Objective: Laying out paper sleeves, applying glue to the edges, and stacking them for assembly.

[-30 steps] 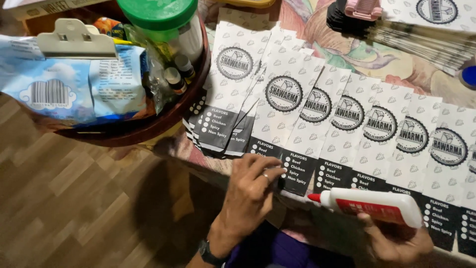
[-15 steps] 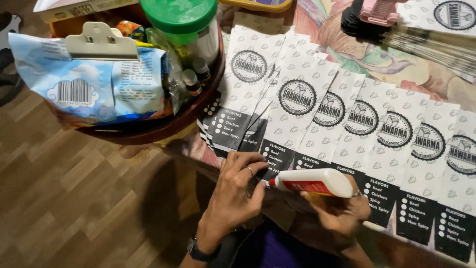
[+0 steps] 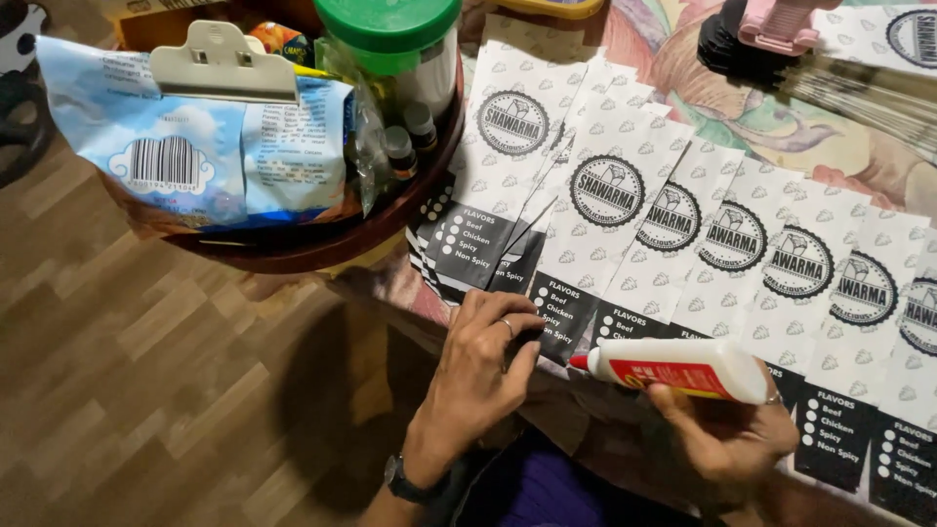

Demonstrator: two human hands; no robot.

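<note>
My right hand [image 3: 727, 439] grips a white glue bottle [image 3: 683, 368] with a red label, held sideways, its red nozzle pointing left at the dark lower edge of a paper sheet. My left hand [image 3: 480, 369], with a ring and a wrist watch, presses its fingertips on the bottom edge of that sheet [image 3: 586, 263]. A row of overlapping white printed paper sheets [image 3: 771, 263], each with a round black emblem and a black bottom band, runs across the table to the right.
A round brown tray [image 3: 312, 249] at upper left holds a clipped blue snack bag [image 3: 185, 156], a green-lidded jar [image 3: 400, 39] and small bottles. A pink and black object [image 3: 771, 34] and thin sticks [image 3: 869, 93] lie top right. Wooden floor lies at left.
The view drew closer. The glue bottle moved left along the sheets' lower edge, then slightly right; my left hand stays pressing the sheet's bottom edge.
</note>
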